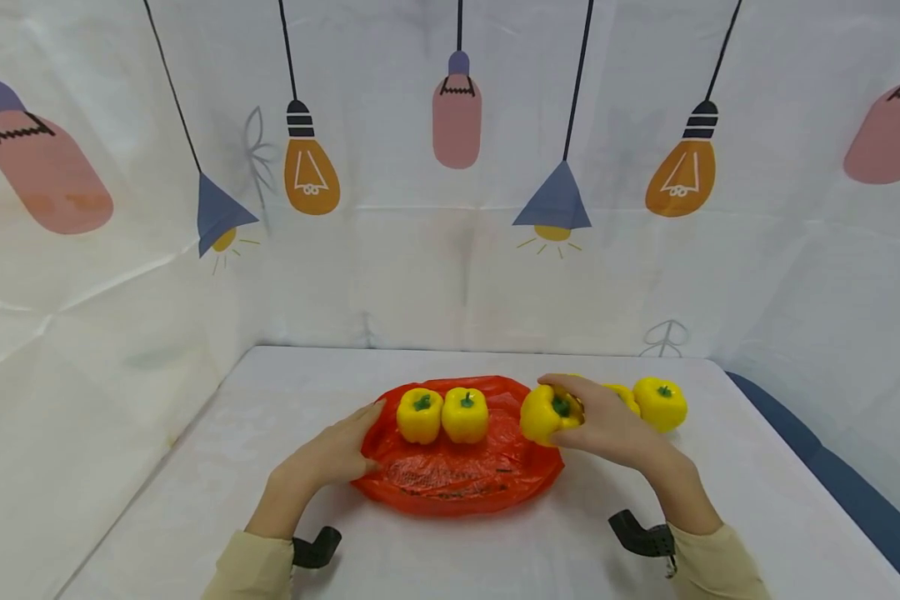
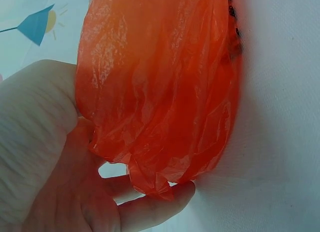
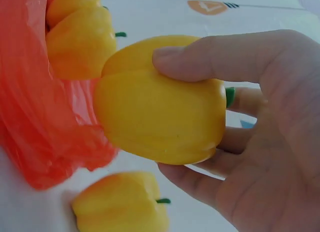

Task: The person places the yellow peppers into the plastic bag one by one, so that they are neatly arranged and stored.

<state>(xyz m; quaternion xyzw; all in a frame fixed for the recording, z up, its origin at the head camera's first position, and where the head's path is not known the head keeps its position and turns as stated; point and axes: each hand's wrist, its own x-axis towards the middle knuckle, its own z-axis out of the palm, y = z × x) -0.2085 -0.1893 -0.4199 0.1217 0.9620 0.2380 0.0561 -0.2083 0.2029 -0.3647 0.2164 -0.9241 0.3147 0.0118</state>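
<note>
A red plastic bag (image 1: 450, 479) lies on the white table, and two yellow bell peppers (image 1: 420, 416) (image 1: 465, 415) sit side by side at its mouth. My left hand (image 1: 330, 454) holds the bag's left edge, thumb and fingers spread around it. Thin plastic hides its thumb in the left wrist view, where fingertips (image 2: 182, 192) show beneath crumpled plastic. Above the bag's right end, my right hand (image 1: 607, 423) grips another yellow bell pepper (image 3: 160, 107), thumb on one side and fingers on the other, its green stem facing the palm.
To the right of the bag, more yellow bell peppers (image 1: 660, 404) rest on the table (image 1: 555, 550), some partly covered by my right hand. A lamp-patterned white sheet (image 1: 390, 275) hangs behind the table. Something dark blue (image 1: 817, 458) stands beyond the right edge.
</note>
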